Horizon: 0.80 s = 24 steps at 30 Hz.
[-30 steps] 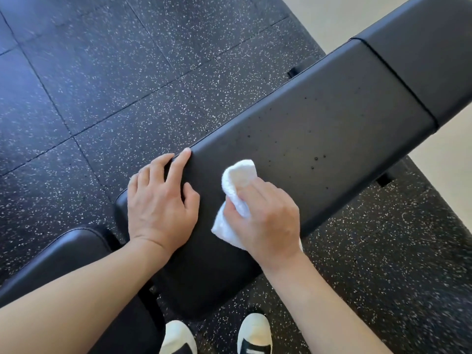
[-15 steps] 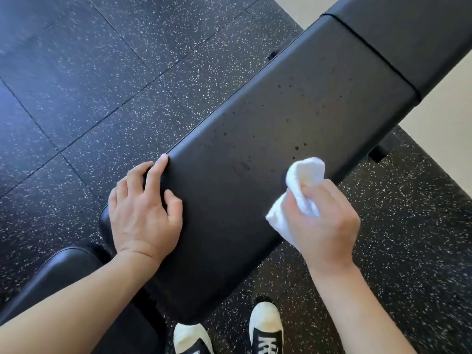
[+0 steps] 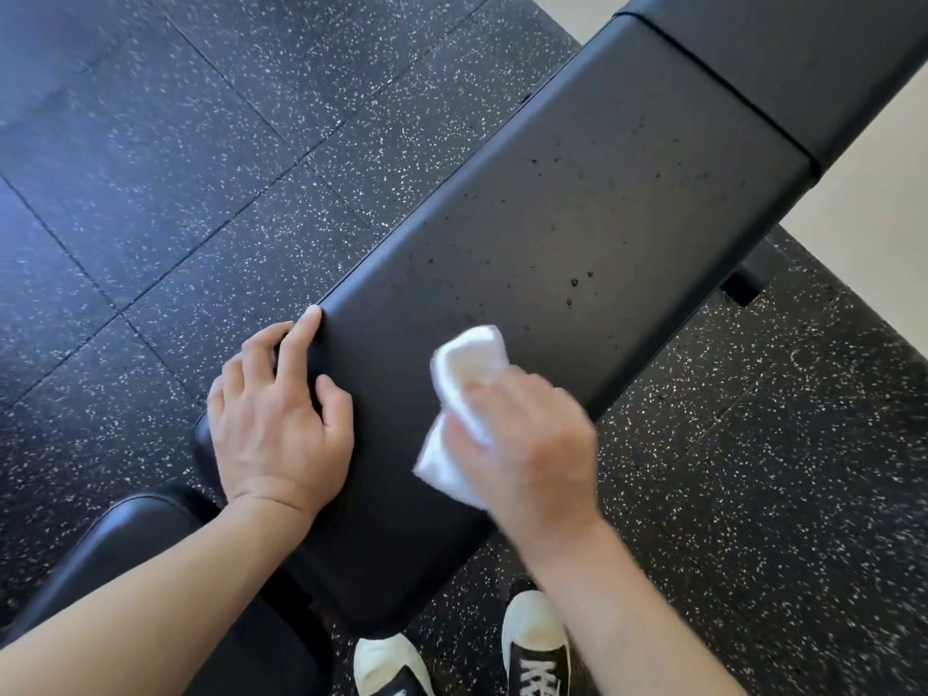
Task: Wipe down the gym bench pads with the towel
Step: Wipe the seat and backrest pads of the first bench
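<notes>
one black bench pad [image 3: 577,208], speckled floor [image 3: 201,168]

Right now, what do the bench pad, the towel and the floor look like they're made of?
Pad: likely vinyl or faux leather, smooth black with a soft sheen and droplets beading on it. Towel: white, soft, bunched, probably cotton terry or microfibre. Floor: seemingly rubber tiles, matte black with white flecks and visible seams.

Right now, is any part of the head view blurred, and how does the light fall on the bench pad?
Head view: the right hand gripping the white towel is smeared by motion blur; the left hand, resting on the bench pad, is sharp. Head view: soft daylight leaves a dull sheen on the pad, so dark droplets show. Head view: wide-angle bending at the edges.
</notes>
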Motion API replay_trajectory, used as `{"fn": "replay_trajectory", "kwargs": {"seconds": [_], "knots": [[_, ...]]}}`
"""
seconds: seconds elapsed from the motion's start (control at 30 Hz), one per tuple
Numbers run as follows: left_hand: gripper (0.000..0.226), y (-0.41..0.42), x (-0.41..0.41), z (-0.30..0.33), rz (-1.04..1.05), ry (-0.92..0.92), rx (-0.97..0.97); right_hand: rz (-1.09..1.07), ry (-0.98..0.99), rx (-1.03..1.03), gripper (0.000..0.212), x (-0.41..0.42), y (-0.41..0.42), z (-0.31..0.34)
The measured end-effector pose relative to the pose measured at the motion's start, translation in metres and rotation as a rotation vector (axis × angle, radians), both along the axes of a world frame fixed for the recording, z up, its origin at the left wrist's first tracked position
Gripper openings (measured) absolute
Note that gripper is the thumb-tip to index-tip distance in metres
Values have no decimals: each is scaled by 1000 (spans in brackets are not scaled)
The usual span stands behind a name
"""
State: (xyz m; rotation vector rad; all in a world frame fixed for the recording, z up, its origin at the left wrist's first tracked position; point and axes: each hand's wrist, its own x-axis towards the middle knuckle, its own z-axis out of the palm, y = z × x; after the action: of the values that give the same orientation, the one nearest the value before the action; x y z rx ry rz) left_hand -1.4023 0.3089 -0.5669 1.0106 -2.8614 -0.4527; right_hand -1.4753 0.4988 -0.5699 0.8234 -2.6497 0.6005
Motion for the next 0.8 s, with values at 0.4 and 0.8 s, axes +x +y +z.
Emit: {"fn": "replay_trajectory", "kwargs": {"seconds": [0.4,0.8], "knots": [[64,-2,1,-2,-9,1,10,18,-59,-126,29,2,-36,-4],[62,-4,1,-2,-17,8,-8,54,-176,-212,7,-87,-132,1]]}}
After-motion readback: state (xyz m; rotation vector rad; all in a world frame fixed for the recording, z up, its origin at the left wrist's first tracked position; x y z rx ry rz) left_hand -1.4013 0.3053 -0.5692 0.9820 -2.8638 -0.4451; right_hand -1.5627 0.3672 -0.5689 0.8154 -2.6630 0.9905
